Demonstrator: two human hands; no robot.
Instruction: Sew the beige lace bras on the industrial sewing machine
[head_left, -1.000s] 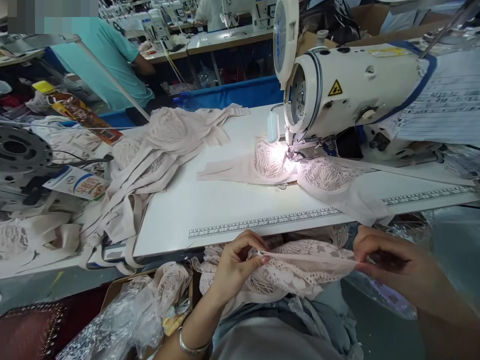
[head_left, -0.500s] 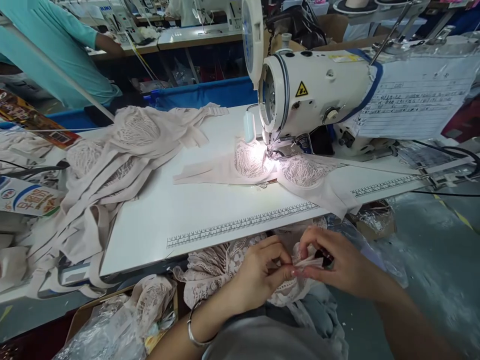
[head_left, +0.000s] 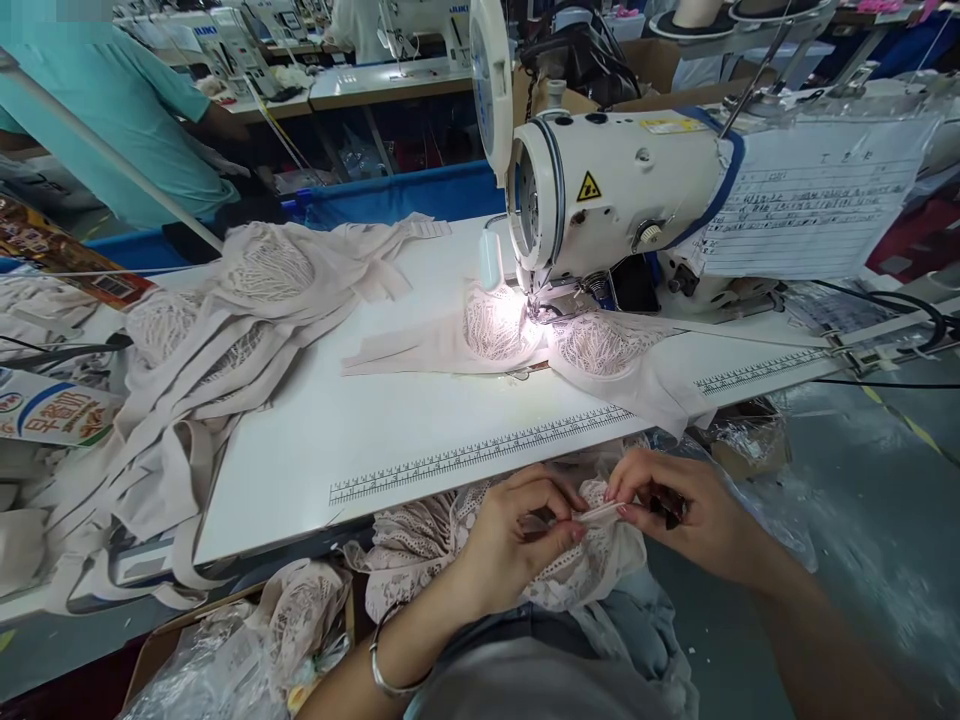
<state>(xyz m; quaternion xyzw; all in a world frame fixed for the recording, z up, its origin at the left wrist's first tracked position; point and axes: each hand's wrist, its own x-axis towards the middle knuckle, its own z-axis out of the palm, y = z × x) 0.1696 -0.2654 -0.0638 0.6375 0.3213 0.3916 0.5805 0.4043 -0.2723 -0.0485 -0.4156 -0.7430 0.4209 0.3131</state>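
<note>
Our left hand [head_left: 510, 540] and right hand [head_left: 684, 508] pinching pale lace fabric [head_left: 581, 575] close together, a lace bra [head_left: 604, 348] lying on the white table [head_left: 285, 460], under the sewing machine [head_left: 619, 190]

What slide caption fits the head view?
Left hand and right hand pinch pale lace fabric below the table edge; a bra lies at the sewing machine.

Dark object [head_left: 667, 504] in right hand [head_left: 701, 515] partly hidden (identity unclear); bottle [head_left: 64, 250] cut by left edge.
</note>
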